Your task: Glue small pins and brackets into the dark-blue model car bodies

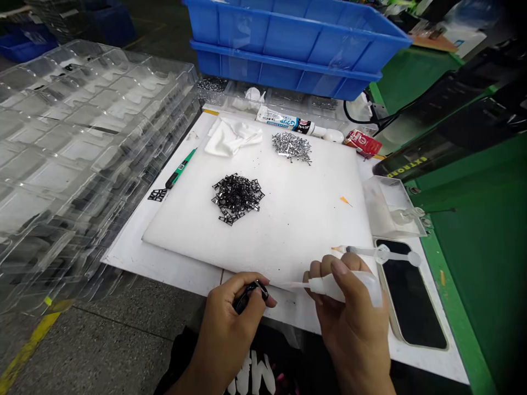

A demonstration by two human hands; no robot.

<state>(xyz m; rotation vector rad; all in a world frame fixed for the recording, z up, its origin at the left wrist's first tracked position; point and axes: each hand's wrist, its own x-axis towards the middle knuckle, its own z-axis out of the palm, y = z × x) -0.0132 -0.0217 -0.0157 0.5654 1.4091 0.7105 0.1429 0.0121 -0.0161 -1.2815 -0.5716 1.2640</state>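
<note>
My left hand (226,329) pinches a small black frame piece (249,296) at the near edge of a white foam board (296,241). My right hand (354,323) grips a white plastic dispensing syringe (329,288), its fine tip reaching towards the black piece. The tip and the piece are very close, and I cannot tell whether they touch. On the board lie a heap of similar black frame pieces (236,198) and a smaller heap of silvery metal pieces (291,147). A second syringe (379,253) with an orange tip lies just beyond my right hand.
Stacked clear plastic trays (82,148) rise along the left. Blue crates (288,38) stand at the back. A green craft knife (181,167), white cloth (233,136), glue tube (288,123), red box (363,144), clear container (391,206) and phone (409,293) surround the board.
</note>
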